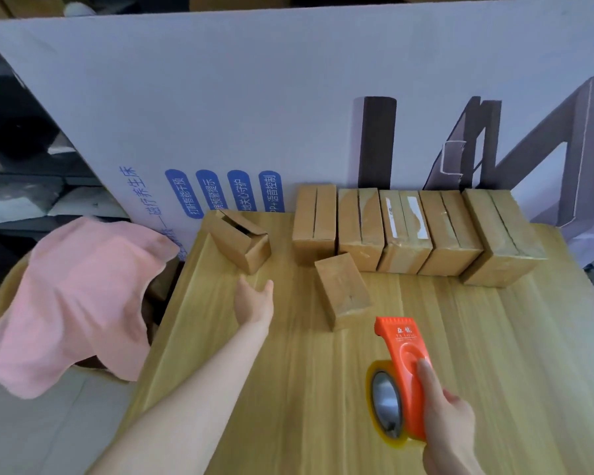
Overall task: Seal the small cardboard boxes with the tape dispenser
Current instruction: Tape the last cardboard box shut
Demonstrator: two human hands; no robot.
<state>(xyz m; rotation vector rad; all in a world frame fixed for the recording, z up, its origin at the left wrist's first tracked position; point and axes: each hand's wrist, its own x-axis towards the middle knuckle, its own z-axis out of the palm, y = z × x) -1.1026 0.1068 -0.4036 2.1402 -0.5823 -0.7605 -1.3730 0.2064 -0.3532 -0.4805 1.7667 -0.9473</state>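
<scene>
Head camera looks down on a pale wooden table (477, 354). The person's right hand (450, 423) grasps an orange plastic tape dispenser (403, 358), with the forefinger laid along its side. The dispenser carries a roll of yellowish clear tape (371, 382) and sits toward the table's near side, its toothed end pointing away toward the boxes.

The left hand (254, 303) is released, fingers stretched forward and holding nothing. It is just short of a small brown cardboard box (244, 248) that sits tilted at the table's far left with its flaps ajar. Whether this hand touches the tabletop cannot be told.

A second small brown cardboard box (343, 293) lies closed between the left hand and the dispenser, apart from both. Behind it a row of five brown cardboard boxes (415, 231) stands side by side along the far edge, in front of a large white printed cardboard panel (254, 97).

Left of the table, a pink cloth (72, 296) drapes over a round tan basket (7, 289).
</scene>
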